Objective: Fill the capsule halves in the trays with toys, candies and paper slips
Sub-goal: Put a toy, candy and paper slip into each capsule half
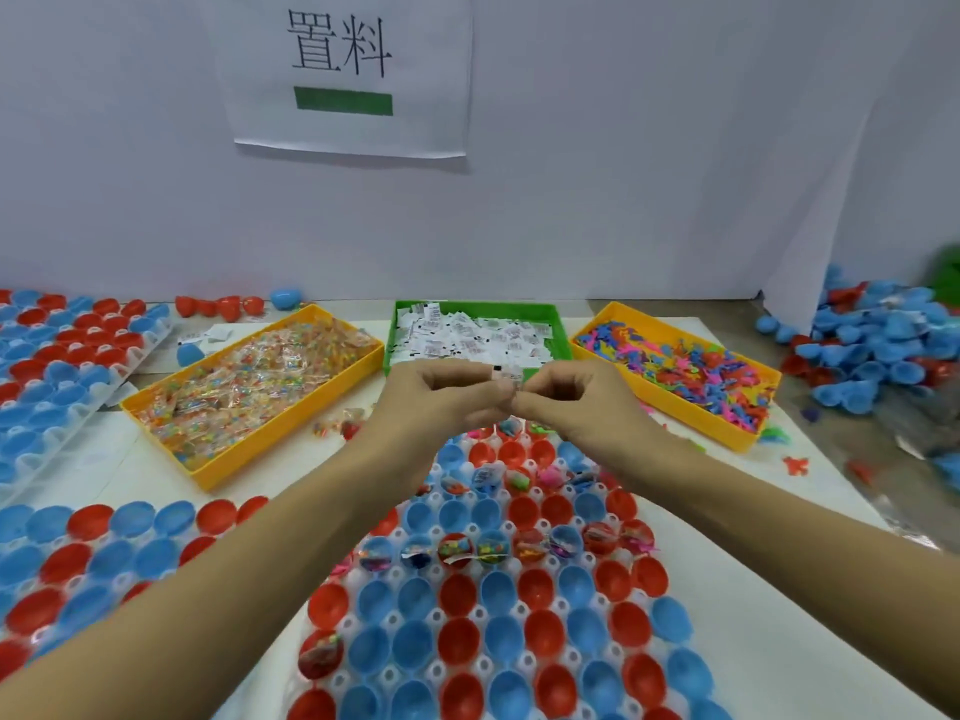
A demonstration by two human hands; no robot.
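Fingertips of left hand [441,392] and right hand [558,394] pinch paper slips [508,375], long axis unclear.

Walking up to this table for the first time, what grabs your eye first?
First, the two hands meeting mid-table: the left hand and right hand pinch a small paper slip between them. Below them spreads a white tray of red and blue capsule halves, a few already filled. Behind the hands sit three bins: candies on the left, paper slips in the green middle one, bright toys on the right.
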